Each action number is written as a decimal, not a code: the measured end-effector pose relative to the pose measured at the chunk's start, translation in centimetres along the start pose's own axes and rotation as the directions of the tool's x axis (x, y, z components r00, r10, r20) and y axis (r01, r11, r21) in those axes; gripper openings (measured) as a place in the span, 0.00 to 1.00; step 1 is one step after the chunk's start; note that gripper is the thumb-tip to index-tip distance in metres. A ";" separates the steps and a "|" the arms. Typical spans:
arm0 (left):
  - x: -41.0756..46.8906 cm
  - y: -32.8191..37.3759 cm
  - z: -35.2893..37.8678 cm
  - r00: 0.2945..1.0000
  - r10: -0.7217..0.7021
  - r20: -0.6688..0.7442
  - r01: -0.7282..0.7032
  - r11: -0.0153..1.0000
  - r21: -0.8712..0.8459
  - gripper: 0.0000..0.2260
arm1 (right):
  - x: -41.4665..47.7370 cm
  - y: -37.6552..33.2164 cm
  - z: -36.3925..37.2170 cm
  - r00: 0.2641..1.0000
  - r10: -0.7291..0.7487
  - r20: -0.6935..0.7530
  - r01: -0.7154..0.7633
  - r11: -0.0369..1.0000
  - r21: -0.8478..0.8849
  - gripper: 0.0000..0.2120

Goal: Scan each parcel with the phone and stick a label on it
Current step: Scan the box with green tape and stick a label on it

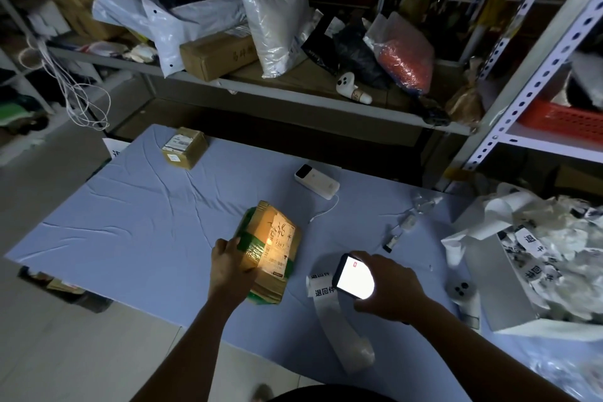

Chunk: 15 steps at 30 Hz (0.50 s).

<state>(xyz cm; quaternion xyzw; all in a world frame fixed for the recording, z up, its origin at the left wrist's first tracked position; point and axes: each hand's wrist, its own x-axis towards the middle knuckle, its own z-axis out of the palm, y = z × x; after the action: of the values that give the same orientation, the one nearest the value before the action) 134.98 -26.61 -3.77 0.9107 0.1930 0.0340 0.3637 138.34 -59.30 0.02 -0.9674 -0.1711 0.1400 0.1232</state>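
Observation:
A cardboard parcel [272, 245] wrapped in green tape lies on the blue table [137, 225], its white shipping label lit by a warm light. My left hand [230, 263] grips the parcel's near left edge. Just right of it, my right hand [386, 287] holds a phone [354, 276] with a bright white screen, tilted toward the parcel. A strip of white labels [329, 307] with black characters lies under the phone and curls toward the table's front edge. A second small cardboard parcel [184, 147] sits at the table's far left corner.
A white power bank [316, 181] with a cable lies mid-table. At the right a white bag [535, 258] brims with used label backing beside a white device [461, 290]. Behind the table, a metal shelf [293, 91] holds bags, a box and a white controller.

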 end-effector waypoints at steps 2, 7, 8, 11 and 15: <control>0.1 0.1 0.1 1.000 -0.017 0.003 0.017 1.000 -0.008 0.29 | 0.1 0.0 0.0 1.000 -0.001 0.006 0.001 1.000 -0.001 0.46; 0.0 0.0 0.3 1.000 -0.020 -0.004 0.020 1.000 0.006 0.31 | 0.3 0.6 0.3 0.999 0.017 0.040 -0.018 1.000 0.008 0.46; 0.1 0.0 0.4 1.000 -0.028 -0.010 0.028 1.000 -0.001 0.31 | 0.3 0.9 0.6 0.998 0.036 0.048 -0.038 0.999 0.035 0.46; 0.7 -0.4 0.3 0.997 -0.075 -0.010 0.074 0.997 -0.022 0.30 | 0.1 2.1 2.3 0.988 0.139 0.062 -0.146 0.981 0.130 0.46; 1.6 -1.3 0.0 0.988 -0.146 0.047 0.147 0.989 -0.005 0.29 | -1.2 4.5 5.7 0.948 0.308 0.081 -0.317 0.934 0.163 0.46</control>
<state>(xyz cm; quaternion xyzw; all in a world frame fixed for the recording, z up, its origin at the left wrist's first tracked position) 136.04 -25.17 -4.82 0.8930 0.2507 -0.0130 0.3737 136.81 -62.75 -6.32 -0.9637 -0.0055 0.1983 0.1787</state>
